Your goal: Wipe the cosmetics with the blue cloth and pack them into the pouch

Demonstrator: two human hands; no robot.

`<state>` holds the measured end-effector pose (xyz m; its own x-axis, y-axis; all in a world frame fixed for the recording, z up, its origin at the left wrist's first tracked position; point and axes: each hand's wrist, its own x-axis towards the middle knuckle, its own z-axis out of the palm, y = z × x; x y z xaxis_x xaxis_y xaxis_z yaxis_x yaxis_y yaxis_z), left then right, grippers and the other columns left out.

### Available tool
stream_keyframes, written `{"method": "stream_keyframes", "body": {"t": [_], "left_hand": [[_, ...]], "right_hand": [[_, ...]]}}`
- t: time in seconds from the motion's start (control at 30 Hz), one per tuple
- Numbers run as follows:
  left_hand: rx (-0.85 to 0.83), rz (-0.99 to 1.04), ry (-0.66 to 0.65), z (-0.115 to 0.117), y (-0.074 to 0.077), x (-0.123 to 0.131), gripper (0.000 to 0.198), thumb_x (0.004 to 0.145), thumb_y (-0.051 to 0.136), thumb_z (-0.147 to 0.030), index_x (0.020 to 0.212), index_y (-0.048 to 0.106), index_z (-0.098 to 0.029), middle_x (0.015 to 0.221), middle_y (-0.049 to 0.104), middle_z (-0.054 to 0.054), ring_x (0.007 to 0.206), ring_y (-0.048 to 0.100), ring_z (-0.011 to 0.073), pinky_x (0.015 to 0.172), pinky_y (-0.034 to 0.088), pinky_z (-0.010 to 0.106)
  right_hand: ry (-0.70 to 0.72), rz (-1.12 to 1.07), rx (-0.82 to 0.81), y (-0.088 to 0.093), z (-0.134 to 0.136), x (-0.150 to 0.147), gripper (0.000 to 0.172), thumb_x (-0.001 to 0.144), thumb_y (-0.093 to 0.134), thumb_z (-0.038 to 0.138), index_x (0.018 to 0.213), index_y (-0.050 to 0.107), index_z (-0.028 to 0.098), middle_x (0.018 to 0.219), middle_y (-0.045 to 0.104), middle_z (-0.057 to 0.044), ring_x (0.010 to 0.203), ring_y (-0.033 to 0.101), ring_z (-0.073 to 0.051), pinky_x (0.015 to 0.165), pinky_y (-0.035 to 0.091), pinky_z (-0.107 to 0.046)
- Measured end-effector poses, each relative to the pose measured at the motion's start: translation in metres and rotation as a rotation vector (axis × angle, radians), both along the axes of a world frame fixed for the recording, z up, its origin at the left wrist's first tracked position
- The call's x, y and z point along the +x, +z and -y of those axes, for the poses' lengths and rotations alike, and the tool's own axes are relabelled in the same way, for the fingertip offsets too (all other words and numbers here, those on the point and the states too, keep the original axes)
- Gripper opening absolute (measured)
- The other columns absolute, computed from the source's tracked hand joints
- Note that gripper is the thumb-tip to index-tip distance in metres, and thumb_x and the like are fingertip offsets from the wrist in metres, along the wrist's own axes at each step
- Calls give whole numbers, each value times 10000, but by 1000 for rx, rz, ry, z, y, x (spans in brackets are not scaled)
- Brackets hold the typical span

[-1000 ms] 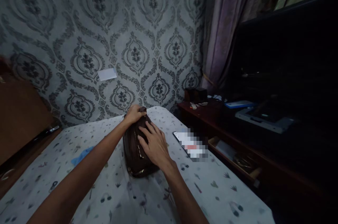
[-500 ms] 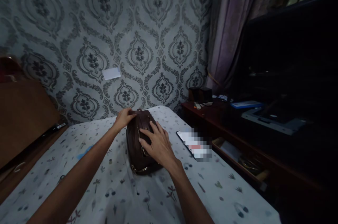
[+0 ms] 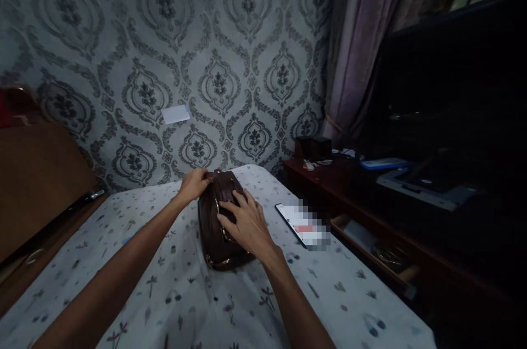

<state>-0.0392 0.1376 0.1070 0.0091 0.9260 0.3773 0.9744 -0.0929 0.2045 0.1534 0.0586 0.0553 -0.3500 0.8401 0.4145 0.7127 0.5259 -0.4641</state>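
A dark brown leather bag (image 3: 208, 228) with gold-coloured zips lies on the patterned white sheet (image 3: 222, 327). My left hand (image 3: 193, 184) is at the bag's far left corner, its fingers curled in and gripping the edge. What the fingertips pinch there is too small to make out. Across the top of the bag lies my right hand (image 3: 246, 221), fingers spread over the zipped front pocket and steadying it from the right. A metal zip end shows at the bag's near edge.
A phone (image 3: 296, 225) with a lit, blurred screen lies to the right. Beyond the bed stands a dark red desk (image 3: 296, 173) with an open drawer (image 3: 370, 250). A brown board or box (image 3: 41, 184) is at the left. Patterned wallpaper (image 3: 218, 80) rises behind.
The hands and bag stay almost where they were. The view has shifted slightly, and the bag appears turned or tilted a touch.
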Motion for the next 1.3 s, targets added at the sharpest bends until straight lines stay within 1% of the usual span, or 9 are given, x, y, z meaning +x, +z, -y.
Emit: {"method": "stream_keyframes", "body": {"t": [0.23, 0.33, 0.43, 0.5, 0.57, 0.73, 0.87, 1.0, 1.3], "left_hand": [[-12, -83, 6, 7, 3, 9, 132, 883, 571, -237, 869, 689, -179, 899, 718, 85, 927, 645, 260, 792, 447, 325], [21, -96, -20, 7, 4, 19, 166, 878, 575, -215, 991, 689, -177, 1047, 702, 122, 1054, 615, 286, 870, 450, 353], [44, -80, -96, 4, 4, 33, 271, 844, 633, -206, 1111, 680, -205, 1142, 682, 103, 1126, 579, 275, 939, 433, 349], [46, -54, -145, -1, 4, 41, 270, 852, 650, -250, 1117, 698, -222, 1121, 694, 84, 1116, 579, 261, 956, 425, 337], [42, -21, -170, -8, 3, 48, 232, 876, 637, -313, 1065, 728, -214, 1062, 712, 79, 1064, 594, 250, 930, 429, 325], [29, 63, -155, -26, -2, 54, 229, 893, 594, -334, 854, 751, -173, 788, 701, 46, 801, 600, 198, 724, 418, 276], [33, 106, -119, -35, -4, 56, 234, 895, 578, -320, 821, 729, -157, 724, 674, 33, 706, 567, 183, 638, 361, 270], [34, 122, -100, -32, -4, 59, 220, 896, 577, -305, 822, 714, -150, 730, 672, 40, 702, 565, 189, 634, 346, 278], [32, 178, -144, -14, -7, 63, 176, 874, 606, -319, 804, 700, -187, 778, 672, 42, 851, 593, 220, 740, 402, 294]], "right_hand": [[-7, -107, 65, -11, -5, -1, 353, 893, 642, 371, 1227, 708, 276, 1502, 507, -127, 1445, 361, -385, 1099, 366, -626], [-54, -248, 137, -22, -10, -1, 385, 889, 615, 327, 1245, 693, 203, 1490, 510, -156, 1396, 449, -333, 1129, 387, -538], [-124, -362, 172, -33, -15, 0, 453, 893, 561, 311, 1280, 653, 96, 1421, 565, -194, 1324, 523, -310, 1136, 408, -489], [-151, -388, 177, -38, -18, 0, 465, 889, 540, 309, 1273, 649, 71, 1375, 601, -196, 1292, 544, -314, 1127, 422, -493], [-157, -394, 185, -41, -19, 0, 439, 890, 523, 303, 1248, 666, 94, 1356, 619, -177, 1273, 556, -310, 1120, 431, -492], [-153, -381, 209, -44, -18, -1, 382, 912, 499, 303, 1179, 710, 129, 1351, 625, -162, 1280, 551, -297, 1127, 419, -488], [-162, -357, 240, -44, -16, -3, 381, 930, 477, 287, 1200, 703, 142, 1386, 613, -137, 1295, 532, -295, 1131, 404, -498], [-147, -300, 218, -40, -14, -2, 377, 936, 468, 263, 1206, 697, 134, 1378, 625, -123, 1284, 517, -303, 1108, 416, -491], [-130, -270, 197, -37, -13, -1, 386, 935, 474, 259, 1263, 653, 164, 1363, 628, -111, 1277, 487, -313, 1073, 428, -513]]}}
